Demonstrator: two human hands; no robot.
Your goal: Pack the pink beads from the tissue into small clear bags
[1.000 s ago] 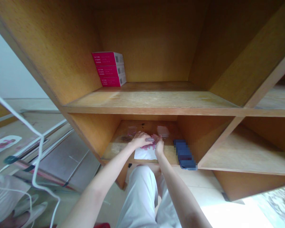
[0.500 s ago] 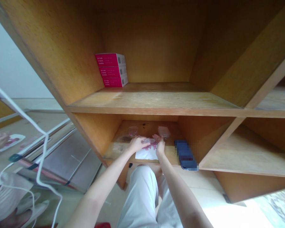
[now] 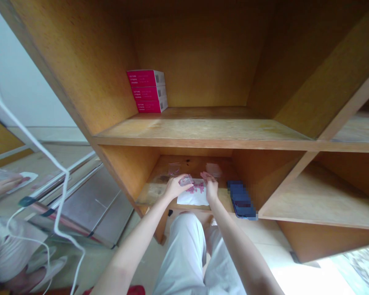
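My left hand (image 3: 175,187) is closed around a small clear plastic bag or box (image 3: 186,180) that has pink bits in it. It holds this above the left part of a white sheet of paper (image 3: 192,199). Pink beads (image 3: 198,188) lie scattered on the upper part of the sheet. At the sheet's right edge is my right hand (image 3: 211,187), its fingers a little apart and nothing visible in them. Behind my left hand lies a clear bag (image 3: 174,168) with a few pink beads. Another clear bag (image 3: 213,169) lies behind my right hand.
A dark blue phone-like object (image 3: 241,200), partly blurred, lies to the right. Three pink boxes (image 3: 147,93) are stacked on the upper shelf (image 3: 203,127). At far left, a co-worker's hand (image 3: 9,184) is over another sheet. A white cable (image 3: 61,196) hangs in front there.
My hands have moved apart, and the right one has come away from the clear plastic piece. My left hand has drawn it left, uncovering more pink beads on the paper.
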